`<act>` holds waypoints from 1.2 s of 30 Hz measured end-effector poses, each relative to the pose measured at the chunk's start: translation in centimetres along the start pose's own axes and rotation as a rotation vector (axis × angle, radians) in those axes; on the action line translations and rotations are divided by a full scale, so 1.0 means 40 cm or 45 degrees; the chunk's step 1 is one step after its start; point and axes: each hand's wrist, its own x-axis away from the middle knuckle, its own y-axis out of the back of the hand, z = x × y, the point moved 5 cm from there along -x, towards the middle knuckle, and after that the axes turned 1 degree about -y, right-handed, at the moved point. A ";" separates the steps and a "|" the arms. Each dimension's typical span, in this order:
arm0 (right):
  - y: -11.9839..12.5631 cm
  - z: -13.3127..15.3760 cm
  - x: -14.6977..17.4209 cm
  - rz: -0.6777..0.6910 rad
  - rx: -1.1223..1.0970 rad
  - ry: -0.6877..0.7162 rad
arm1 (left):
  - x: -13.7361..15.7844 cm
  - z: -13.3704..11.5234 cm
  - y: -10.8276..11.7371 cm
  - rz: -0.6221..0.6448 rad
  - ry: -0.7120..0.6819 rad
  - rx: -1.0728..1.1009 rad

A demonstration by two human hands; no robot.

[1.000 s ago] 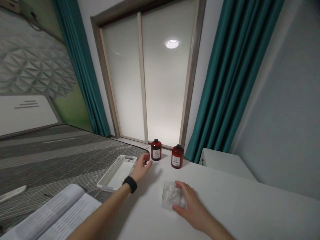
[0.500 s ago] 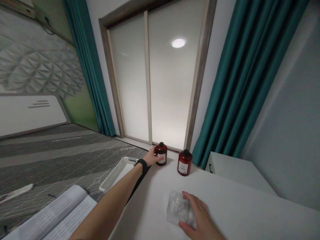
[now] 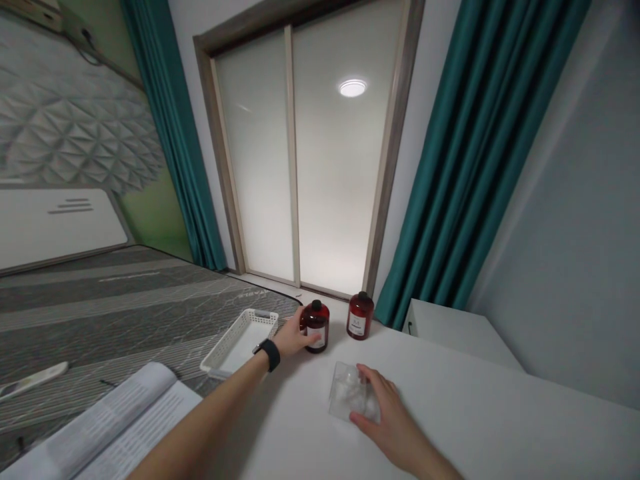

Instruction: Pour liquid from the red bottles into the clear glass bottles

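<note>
Left hand: Clamped on a red bottle at lower centre, my thumb lies across its pale label while the other fingers wrap behind, mostly out of sight.
Red bottle: Black-capped and upright in my grip, near the clear box but apart from it; whether its base touches the white table, I cannot tell.
What has shifted: A second ago my left fingers were off the glossy red body; now they hold it, and it has come toward me, to the near side of its twin. I judge the bottle firmly in hand, with both my hands now occupied.
Right hand: Below centre, right of the middle, my fingers and thumb are clamped about the right end of the clear box, which lies on the table; its contents are too blurred to name.
Second bottle: Matching and untouched, it stands upright just right of the first, toward the back of the table.
Lower left: A white basket and an opened book lie on a grey striped surface.
Wrist: I wear a dark watch on my left.
</note>
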 end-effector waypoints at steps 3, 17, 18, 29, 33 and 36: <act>0.032 -0.003 0.011 -0.019 -0.061 -0.046 | 0.046 -0.030 -0.035 0.056 -0.036 0.054; 0.262 -0.128 0.188 -0.136 -0.098 -0.108 | 0.101 -0.238 -0.344 0.570 -0.264 0.301; 0.272 -0.134 0.194 -0.139 -0.088 -0.108 | 0.104 -0.249 -0.361 0.568 -0.274 0.288; 0.281 -0.178 0.213 -0.111 -0.021 -0.201 | 0.097 -0.207 -0.357 0.199 -0.190 0.332; 0.273 -0.184 0.224 -0.030 -0.038 -0.326 | 0.022 -0.097 -0.270 -0.375 0.103 0.111; 0.282 -0.193 0.230 -0.040 -0.203 -0.232 | -0.044 -0.043 -0.246 -0.407 0.135 0.043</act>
